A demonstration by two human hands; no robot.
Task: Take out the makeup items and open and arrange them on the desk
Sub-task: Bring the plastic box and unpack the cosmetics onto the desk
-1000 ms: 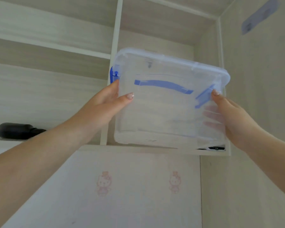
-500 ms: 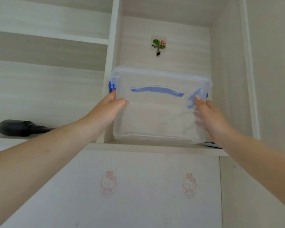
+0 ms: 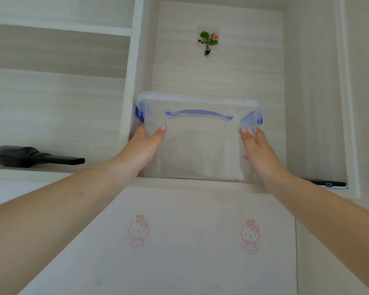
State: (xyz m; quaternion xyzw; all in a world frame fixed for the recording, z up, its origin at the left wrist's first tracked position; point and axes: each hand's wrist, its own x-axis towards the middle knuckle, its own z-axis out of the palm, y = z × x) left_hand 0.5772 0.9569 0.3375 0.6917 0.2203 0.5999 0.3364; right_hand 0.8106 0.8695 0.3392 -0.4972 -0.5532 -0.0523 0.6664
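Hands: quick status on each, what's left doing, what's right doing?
Left hand: grips the left side of the clear box, thumb on its front.
Right hand: grips the box's right side, thumb on its front.

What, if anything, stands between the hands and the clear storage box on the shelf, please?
Nothing visible does. The left hand and right hand already grip the sides of the clear storage box in the shelf compartment. The black device lies on the shelf to its right, outside the grasp.
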